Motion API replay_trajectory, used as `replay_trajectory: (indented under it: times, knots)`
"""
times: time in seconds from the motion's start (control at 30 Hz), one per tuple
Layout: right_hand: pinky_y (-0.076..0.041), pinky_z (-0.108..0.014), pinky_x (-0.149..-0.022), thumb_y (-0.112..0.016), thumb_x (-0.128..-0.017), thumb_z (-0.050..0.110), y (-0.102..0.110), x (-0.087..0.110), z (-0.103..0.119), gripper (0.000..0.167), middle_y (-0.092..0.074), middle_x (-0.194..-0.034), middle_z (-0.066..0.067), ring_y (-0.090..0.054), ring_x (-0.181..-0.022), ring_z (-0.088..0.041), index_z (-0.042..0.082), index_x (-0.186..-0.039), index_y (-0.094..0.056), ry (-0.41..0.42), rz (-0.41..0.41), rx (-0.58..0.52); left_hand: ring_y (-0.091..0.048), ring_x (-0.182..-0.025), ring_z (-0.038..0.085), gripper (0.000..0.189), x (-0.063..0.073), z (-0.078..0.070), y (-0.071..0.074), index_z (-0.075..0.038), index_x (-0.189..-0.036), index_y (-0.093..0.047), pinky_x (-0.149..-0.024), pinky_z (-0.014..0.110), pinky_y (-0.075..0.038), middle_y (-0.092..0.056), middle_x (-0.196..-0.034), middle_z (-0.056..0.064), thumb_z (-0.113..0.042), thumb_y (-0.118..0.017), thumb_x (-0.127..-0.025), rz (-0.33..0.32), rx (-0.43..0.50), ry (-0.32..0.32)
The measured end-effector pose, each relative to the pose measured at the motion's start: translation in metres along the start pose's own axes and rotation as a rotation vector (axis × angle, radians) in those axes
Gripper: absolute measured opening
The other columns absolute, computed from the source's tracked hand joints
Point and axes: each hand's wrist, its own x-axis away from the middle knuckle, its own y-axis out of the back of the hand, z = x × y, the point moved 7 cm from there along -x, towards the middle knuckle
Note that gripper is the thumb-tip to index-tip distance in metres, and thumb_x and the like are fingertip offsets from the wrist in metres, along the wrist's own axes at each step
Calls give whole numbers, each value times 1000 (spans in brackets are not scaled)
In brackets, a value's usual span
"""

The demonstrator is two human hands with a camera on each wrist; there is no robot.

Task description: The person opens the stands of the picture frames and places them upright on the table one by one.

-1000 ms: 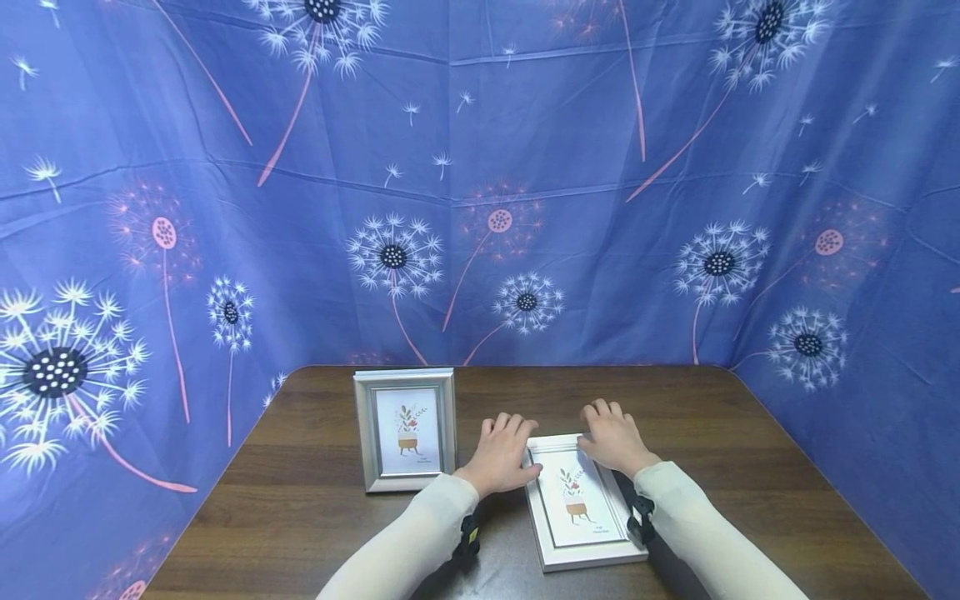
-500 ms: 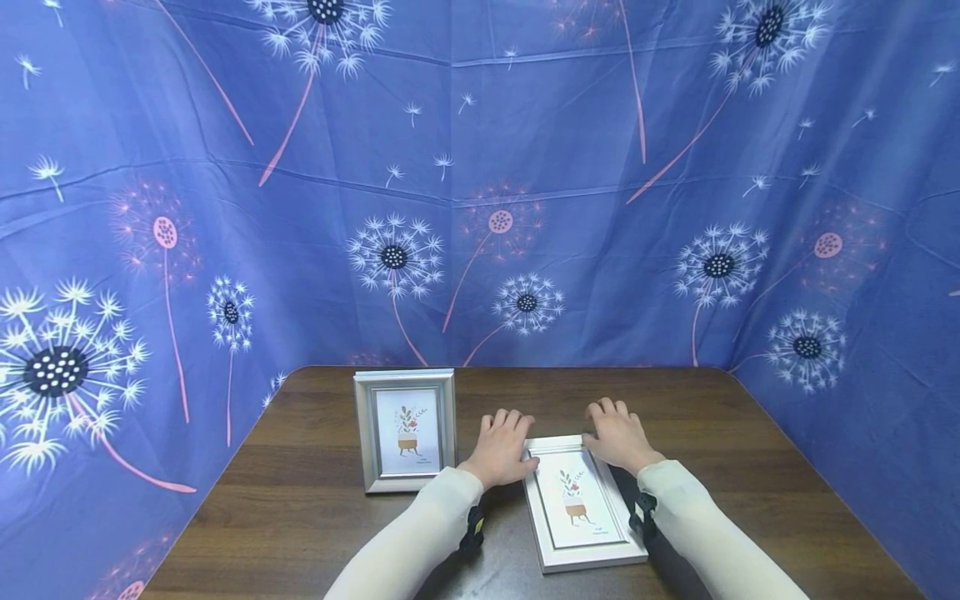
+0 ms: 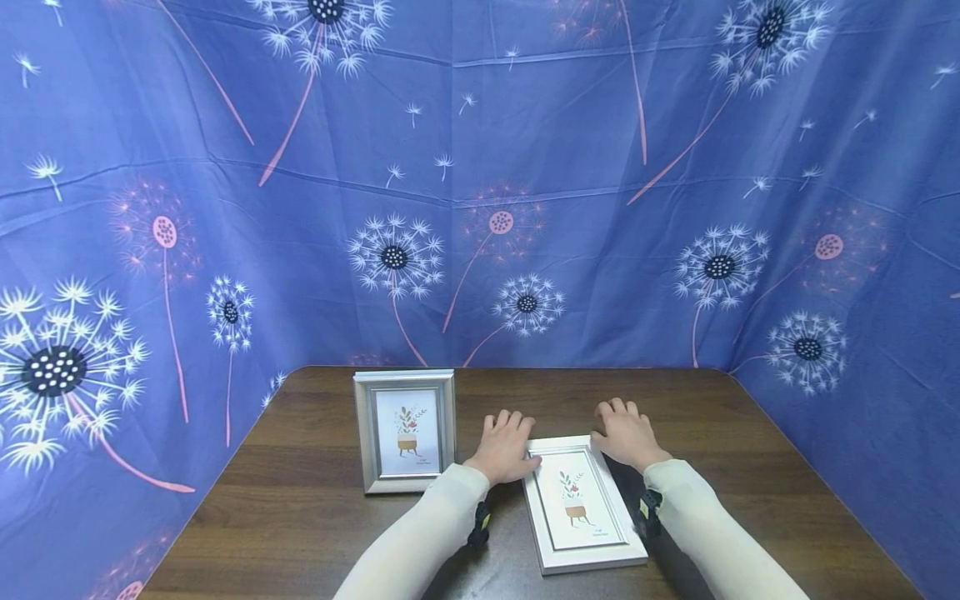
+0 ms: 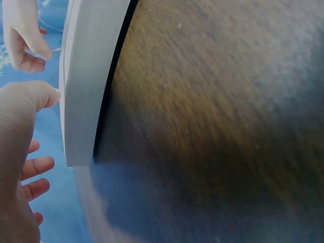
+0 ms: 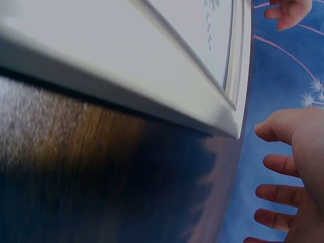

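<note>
Here, a white frame (image 3: 582, 504) lies between left hand (image 3: 504, 448) and right hand (image 3: 628, 435).

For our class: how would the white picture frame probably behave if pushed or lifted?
The white picture frame looks stiff: its thick border runs straight. Lying face up on the table, it would likely slide rather than tip. Its flat, rectangular shape makes rolling unlikely.
</note>
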Motion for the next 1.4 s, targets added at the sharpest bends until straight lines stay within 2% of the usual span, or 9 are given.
replay_trajectory:
  times: [0.53, 1.13, 1.4]
  knots:
    - [-38, -67, -90, -67, -88, 22, 0, 2, -24, 42, -50, -125, -30, -45, -114, -49, -4, -119, -57, -56, 22, -27, -46, -115, 20, 59, -9, -1, -18, -15, -136, -56, -92, 40, -32, -58, -125, 2, -52, -61, -90, 31, -28, 22]
    - [-39, -66, -86, -65, -89, 22, -1, 6, -38, 40, -51, -122, -30, -46, -109, -49, -4, -118, -56, -75, 38, -37, -46, -119, 21, 57, -10, -5, -25, -14, -137, -56, -94, 41, -32, -59, -129, 4, -53, -54, -95, 99, -35, 35]
    - [-39, -66, -86, -66, -90, 22, -6, 5, -47, 42, -50, -123, -32, -45, -110, -49, -6, -120, -56, -109, 57, -26, -47, -115, 19, 44, -10, -7, -28, -18, -127, -64, -90, 39, -33, -60, -125, 2, -49, -51, -99, 101, -45, 16]
